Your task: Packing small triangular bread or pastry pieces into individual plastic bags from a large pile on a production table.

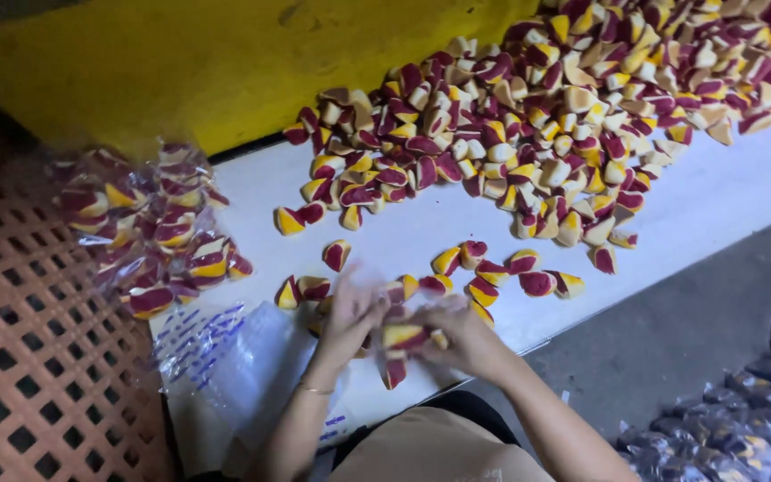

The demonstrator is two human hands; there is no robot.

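Now; both hands' fingers (369,314) pinch shut on wedge candy (403,336); maroon, yellow, cream

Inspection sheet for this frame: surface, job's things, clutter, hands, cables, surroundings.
Surface: white tabletop against a yellow wall.
Job's things: big heap of maroon-yellow-cream sweets; loose sweets near the hands; filled clear bag.
Clutter: stack of empty clear bags.
Hands: left hand and right hand hold a clear bag with sweets; motion blurs them.
Cables: nothing seen.
Surroundings: brown lattice crate at left; packed bags on grey floor.
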